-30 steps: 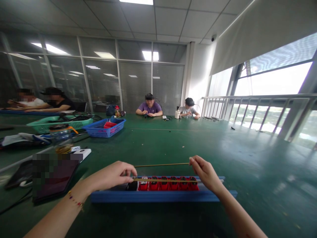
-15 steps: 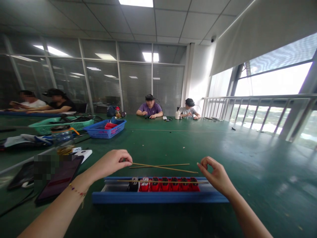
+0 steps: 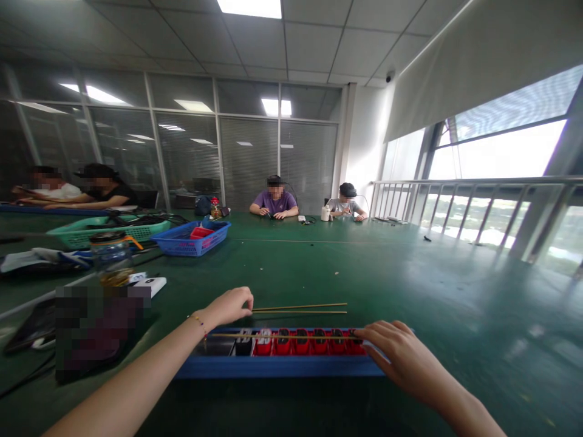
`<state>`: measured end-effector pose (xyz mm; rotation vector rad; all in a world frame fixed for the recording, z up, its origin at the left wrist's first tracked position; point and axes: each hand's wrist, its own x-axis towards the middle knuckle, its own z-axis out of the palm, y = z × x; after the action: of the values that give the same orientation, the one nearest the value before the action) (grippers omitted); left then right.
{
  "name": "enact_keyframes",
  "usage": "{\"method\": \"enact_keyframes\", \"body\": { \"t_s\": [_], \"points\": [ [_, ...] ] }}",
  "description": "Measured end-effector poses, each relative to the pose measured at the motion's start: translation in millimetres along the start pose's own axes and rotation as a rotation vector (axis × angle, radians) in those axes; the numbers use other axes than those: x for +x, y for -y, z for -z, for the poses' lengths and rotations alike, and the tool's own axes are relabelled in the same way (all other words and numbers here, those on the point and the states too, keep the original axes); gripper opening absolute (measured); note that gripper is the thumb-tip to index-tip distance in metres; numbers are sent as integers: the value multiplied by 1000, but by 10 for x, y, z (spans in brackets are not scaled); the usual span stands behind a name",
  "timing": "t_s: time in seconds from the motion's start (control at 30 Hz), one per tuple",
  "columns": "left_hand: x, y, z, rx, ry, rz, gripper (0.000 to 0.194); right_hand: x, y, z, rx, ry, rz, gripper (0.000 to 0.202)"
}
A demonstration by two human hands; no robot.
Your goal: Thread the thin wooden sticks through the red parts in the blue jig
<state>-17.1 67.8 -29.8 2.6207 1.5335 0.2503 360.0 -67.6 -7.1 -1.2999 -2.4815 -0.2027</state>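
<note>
My left hand (image 3: 234, 305) is closed in a pinch at the left ends of two thin tan sticks (image 3: 300, 309), which lie on the table behind the tray. A blue tray (image 3: 277, 367) stands nearest to me, holding several red containers with dark tops (image 3: 301, 345) and a black one (image 3: 243, 345) at their left. Another thin stick (image 3: 228, 335) lies lengthwise across their tops. My right hand (image 3: 398, 349) is over the tray's right end, its fingers stretched out and thumb apart, fingertips by that stick's right end. Its palm side is hidden.
To the left are a blue basket (image 3: 191, 243) with red items, a green basket (image 3: 107, 232) with cables, a glass jar (image 3: 112, 258) and a white object (image 3: 157, 286). Several people sit farther off around the green table (image 3: 310, 261).
My left hand has moved right and slightly down; the sticks behind the tray no longer cross. My right hand has come down over the tray's right end, its fingers now straighter.
</note>
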Motion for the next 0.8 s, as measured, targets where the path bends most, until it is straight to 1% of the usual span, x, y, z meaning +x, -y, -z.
{"method": "enact_keyframes", "body": {
  "t_s": [0.13,0.33,0.47,0.6,0.7,0.8],
  "points": [
    [48,-2,-72,9,15,19,12,3,-6,-41,-77,-17,9,29],
    [39,-39,-74,-10,38,34,19,22,-73,-29,-153,-80,113,31],
    [47,-27,-73,-32,58,40,17,-19,-182,13,-206,-118,148,30],
    [63,1,-79,-65,69,39,18,-37,-345,39,-267,-154,125,33],
    [71,25,-85,-97,79,33,19,34,-459,38,-269,-146,85,33],
    [72,47,-84,-142,107,35,21,172,-532,-2,-245,-63,55,31]
  ]
}}
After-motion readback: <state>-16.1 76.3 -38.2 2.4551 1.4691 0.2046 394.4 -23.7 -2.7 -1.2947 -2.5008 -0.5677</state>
